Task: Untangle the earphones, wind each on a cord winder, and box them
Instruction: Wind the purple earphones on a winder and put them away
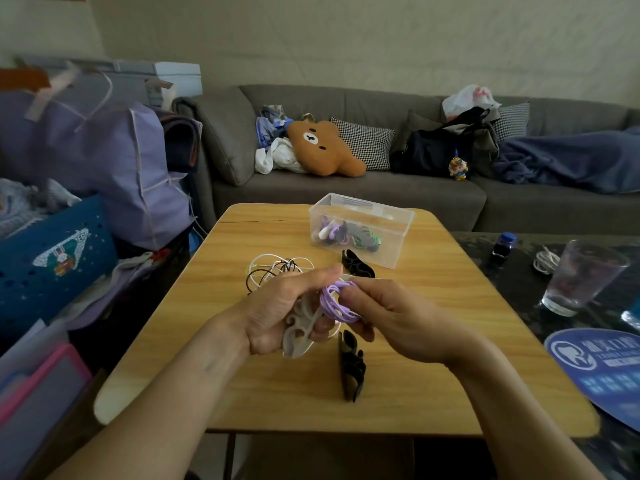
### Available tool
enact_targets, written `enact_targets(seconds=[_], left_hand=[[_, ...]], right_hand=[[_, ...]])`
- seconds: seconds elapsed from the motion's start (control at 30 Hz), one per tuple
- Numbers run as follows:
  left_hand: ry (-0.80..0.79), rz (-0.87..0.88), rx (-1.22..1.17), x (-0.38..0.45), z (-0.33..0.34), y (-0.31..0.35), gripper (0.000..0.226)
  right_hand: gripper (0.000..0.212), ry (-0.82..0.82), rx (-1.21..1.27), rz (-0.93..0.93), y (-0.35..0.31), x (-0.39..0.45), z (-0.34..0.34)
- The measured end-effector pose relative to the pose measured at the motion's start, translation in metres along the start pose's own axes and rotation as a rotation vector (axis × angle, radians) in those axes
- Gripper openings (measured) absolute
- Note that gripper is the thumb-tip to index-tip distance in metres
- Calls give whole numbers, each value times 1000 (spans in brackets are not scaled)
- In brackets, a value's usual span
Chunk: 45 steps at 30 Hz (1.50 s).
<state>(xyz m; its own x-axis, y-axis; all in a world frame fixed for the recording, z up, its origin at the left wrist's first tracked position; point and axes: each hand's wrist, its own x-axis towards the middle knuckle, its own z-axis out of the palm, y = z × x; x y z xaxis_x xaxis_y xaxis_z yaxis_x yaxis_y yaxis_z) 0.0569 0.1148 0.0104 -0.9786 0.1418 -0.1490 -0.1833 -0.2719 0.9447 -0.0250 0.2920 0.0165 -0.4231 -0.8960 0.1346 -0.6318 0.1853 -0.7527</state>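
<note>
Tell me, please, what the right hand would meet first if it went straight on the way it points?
Most likely the purple cord it already pinches, then the left hand holding the white winder; depth is hard to judge.

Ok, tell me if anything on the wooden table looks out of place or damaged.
Nothing looks damaged. The only mess is the tangle of white and black cords lying loose behind the left hand, not yet wound. Two black winders lie unused on the table.

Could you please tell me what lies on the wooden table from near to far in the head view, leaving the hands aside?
Near black cord winder → tangled black and white earphones → far black cord winder → clear plastic box holding wound earphones.
</note>
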Motion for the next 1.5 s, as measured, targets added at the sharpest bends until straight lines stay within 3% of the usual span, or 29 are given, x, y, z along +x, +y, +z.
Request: enact_targets(seconds=[0.1, 0.27, 0.37, 0.53, 0.67, 0.8, 0.87, 1.0, 1.13, 1.23, 1.3, 1.4, 1.5], left_hand=[[33, 2, 1, 3, -1, -1, 35], [-96, -77, 37, 3, 6, 1, 55], [-89, -133, 83, 3, 5, 0, 70], [16, -213, 201, 3, 2, -6, 60], [24, -173, 215, 5, 8, -8, 60], [76, -61, 490, 3, 17, -10, 71], [20, -23, 554, 4, 18, -13, 82], [-25, 13, 578, 8, 18, -18, 63], [90, 134, 414, 11, 12, -16, 28], [163, 251, 273, 13, 11, -12, 39], [205, 291, 229, 14, 12, -11, 44], [321, 306, 336, 16, 11, -12, 45], [540, 327, 638, 19, 13, -18, 41]], right_hand=[[46, 7, -5, 6, -1, 0, -1], [48, -14, -21, 20, -4, 0, -1], [38, -61, -64, 35, -6, -2, -2], [34, -185, -217, 133, -11, -6, -8], [34, -228, -215, 157, -16, -11, -17], [36, -297, -225, 197, -15, -12, -17], [34, -338, -206, 205, -12, -12, -14], [32, -375, -97, 231, -6, -11, -10], [33, -271, 224, 273, 2, -8, -8], [41, -148, 429, 263, 5, -1, 1], [43, -70, 438, 245, 3, 5, 9], [45, 49, 268, 256, 0, 9, 16], [37, -18, 217, 359, -3, 10, 21]])
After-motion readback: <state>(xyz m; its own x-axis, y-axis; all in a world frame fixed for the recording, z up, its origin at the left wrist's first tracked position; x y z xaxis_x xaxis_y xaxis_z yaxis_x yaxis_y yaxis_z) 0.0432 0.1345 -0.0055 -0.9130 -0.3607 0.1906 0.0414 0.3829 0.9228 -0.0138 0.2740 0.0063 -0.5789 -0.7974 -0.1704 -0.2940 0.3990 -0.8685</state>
